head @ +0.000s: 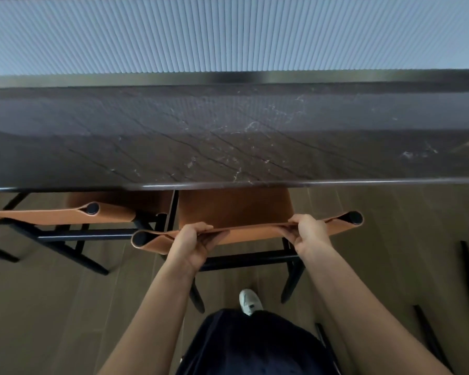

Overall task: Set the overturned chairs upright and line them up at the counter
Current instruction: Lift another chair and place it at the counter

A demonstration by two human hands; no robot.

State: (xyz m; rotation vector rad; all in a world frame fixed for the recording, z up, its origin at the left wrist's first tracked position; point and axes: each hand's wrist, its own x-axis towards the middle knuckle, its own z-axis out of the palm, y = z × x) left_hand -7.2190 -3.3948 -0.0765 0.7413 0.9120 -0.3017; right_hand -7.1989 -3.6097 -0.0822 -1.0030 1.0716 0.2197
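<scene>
One camera was fitted, worn on my head. It faced forward and steeply down through a wide-angle lens, which bowed straight edges near the frame borders. The counter (228,136) ran across the middle of the view, close below me, and a ribbed panel (228,33) filled the top band. My left hand (192,239) and right hand (309,232) lay near centre at arm's reach, on the chair (236,209). My dark clothing (255,347) and one shoe (251,301) occupied the bottom edge, directly beneath the lens.
</scene>
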